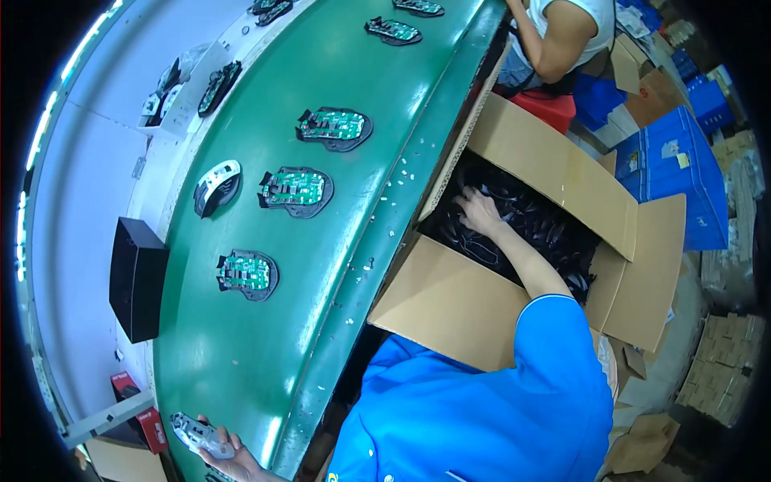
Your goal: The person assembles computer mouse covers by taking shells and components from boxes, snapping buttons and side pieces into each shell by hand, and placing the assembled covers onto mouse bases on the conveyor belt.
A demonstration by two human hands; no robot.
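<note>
My left hand (229, 459), low at the left over the green belt, is closed round a pale grey computer mouse shell (201, 435). My right hand (479, 212) reaches down into an open cardboard box (562, 169). Its fingers are bent and apart among many black plastic parts (554, 229); the fingertips are partly lost against them, and I see no part held. On the belt lie several black mouse bases with green circuit boards, the nearest one (249, 275) ahead of my left hand. A white and black mouse shell (218, 188) rests at the belt's left side.
The green conveyor belt (265, 353) runs from lower left to the top. A black box (138, 277) stands along its left edge. Blue crates (683, 177) stand beyond the cardboard box at right. Another person (562, 36) sits at the top right beside the belt.
</note>
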